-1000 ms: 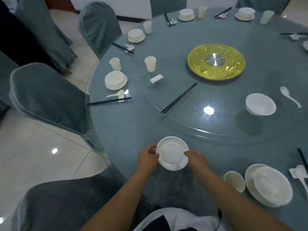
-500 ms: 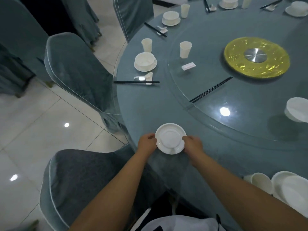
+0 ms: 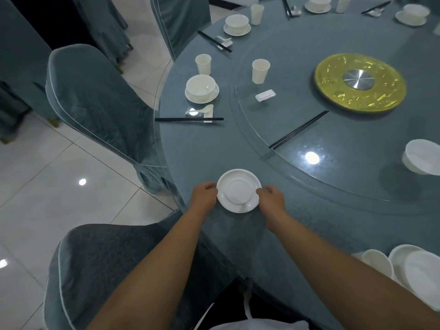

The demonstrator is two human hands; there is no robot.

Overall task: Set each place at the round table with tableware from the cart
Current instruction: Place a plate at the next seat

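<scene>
Both hands have carried the small white saucer (image 3: pixel 238 190) along the rim of the round table (image 3: pixel 333 210) from a spot nearer the stacked plates (image 3: pixel 419 270) at the right, and now it sits flat on the blue-grey cloth right in front of the near chair (image 3: pixel 100 270). The left hand (image 3: pixel 204 195) pinches its left edge with curled fingers, and the right hand (image 3: pixel 271 198) grips the right edge the same way, so neither has let go. That reads as a new place being started beside the finished one, with its bowl on saucer (image 3: pixel 202 88), cup (image 3: pixel 203 64) and chopsticks (image 3: pixel 189 119). The saucer is plain glossy white, shallow, with a raised rim and a round recessed centre, empty for now.
</scene>
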